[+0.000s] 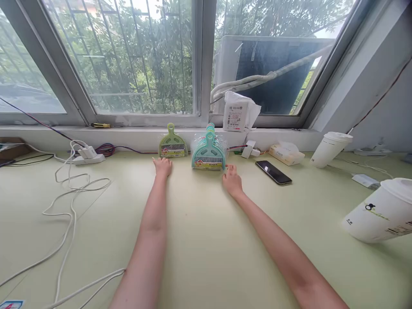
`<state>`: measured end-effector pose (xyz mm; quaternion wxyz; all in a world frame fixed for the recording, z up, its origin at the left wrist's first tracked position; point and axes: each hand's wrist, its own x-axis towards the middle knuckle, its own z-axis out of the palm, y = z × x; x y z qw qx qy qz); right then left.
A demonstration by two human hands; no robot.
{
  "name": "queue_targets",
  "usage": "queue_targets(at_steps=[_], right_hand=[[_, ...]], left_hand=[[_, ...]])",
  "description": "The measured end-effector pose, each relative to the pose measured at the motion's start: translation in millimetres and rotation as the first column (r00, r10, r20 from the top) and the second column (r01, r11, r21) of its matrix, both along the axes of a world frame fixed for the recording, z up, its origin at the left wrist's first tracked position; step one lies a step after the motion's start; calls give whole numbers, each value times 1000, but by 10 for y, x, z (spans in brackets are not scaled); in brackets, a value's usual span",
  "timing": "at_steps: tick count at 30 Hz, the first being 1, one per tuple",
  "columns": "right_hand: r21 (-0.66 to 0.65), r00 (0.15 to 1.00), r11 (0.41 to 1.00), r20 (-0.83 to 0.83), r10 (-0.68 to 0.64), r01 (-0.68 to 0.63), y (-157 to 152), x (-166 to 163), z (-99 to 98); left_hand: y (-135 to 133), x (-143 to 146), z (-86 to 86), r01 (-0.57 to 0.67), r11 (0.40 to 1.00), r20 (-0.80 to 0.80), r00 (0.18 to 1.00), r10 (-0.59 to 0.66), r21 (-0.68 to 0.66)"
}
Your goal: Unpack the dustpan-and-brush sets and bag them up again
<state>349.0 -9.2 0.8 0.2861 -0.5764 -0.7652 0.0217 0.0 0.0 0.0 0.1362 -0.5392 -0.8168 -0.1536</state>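
Resting near frame centre: left hand by the green dustpan set, right hand beside the teal dustpan stack. Can't tell either grip (fingertips unclear). Best brace both low; clear wrap looks slippery.

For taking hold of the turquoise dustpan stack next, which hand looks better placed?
Probably the right hand: its fingers are close by the right edge of the turquoise dustpan stack, while the left hand is at the green dustpan.
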Motion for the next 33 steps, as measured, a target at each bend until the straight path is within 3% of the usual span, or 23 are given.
queue_targets(at_steps=[5,10,17,22,26,28,30,33], right_hand=[[-32,1000,999,10,11,-11,-85,25,43],[-42,996,998,65,58,-55,-245,80,92],[-39,986,989,78,145,-142,-792,279,104],[-72,981,978,13,195,-194,-1146,499,101],[-90,980,977,-49,191,-195,-1220,578,104],[-110,981,975,-63,185,-191,-1199,575,106],[-126,982,974,-63,180,-187,-1171,562,106],[-125,979,971,-58,197,-203,-1158,550,101]], left_hand=[[-357,135,69,45,999,-87,995,-47,-20],[-997,331,182,97,993,-78,992,-102,-62],[-1816,790,203,194,976,-60,978,-201,-99],[-1869,924,252,148,989,-70,987,-146,17],[-1703,950,282,53,995,94,995,-45,-89],[-1652,1020,286,9,996,90,996,-1,-89],[-1672,1142,299,43,997,9,999,-42,-61],[-1889,1372,355,235,966,-45,969,-241,-108]])
